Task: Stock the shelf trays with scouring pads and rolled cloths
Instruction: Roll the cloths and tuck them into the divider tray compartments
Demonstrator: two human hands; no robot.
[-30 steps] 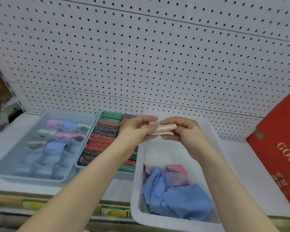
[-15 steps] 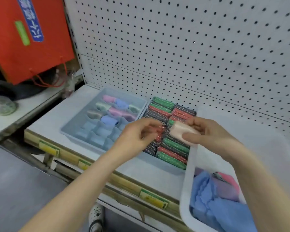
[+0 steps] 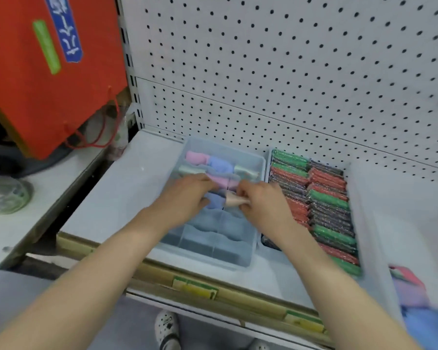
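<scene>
While scouring pads (image 3: 321, 198) pack one tray (image 3: 265, 242), rolled cloths (image 3: 219, 164) half-fill the divider tray (image 3: 213, 253).

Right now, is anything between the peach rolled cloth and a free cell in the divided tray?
Nothing visible. The right hand holds the peach rolled cloth right over the divided tray, whose near cells look empty. The left hand lies beside it, by the blue roll.

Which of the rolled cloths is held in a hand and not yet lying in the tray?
The peach cloth: the right hand pinches it over the divided tray. The other rolls, pink, blue, pale green and lilac, lie in its rear compartments.
</scene>
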